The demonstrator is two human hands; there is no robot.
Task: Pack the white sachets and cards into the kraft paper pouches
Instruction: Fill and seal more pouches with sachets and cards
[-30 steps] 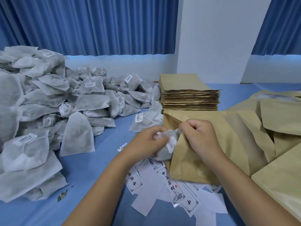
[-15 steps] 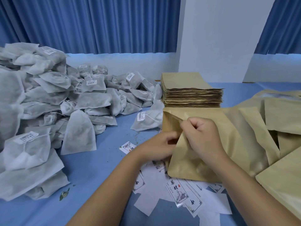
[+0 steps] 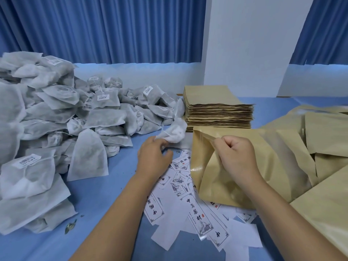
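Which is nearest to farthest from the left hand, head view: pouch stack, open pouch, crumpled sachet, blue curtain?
From the left hand:
1. crumpled sachet, at its fingertips, just beyond the hand.
2. open pouch, to its right, mouth pinched by the right hand.
3. pouch stack, farther back and to the right.
4. blue curtain, behind the table.
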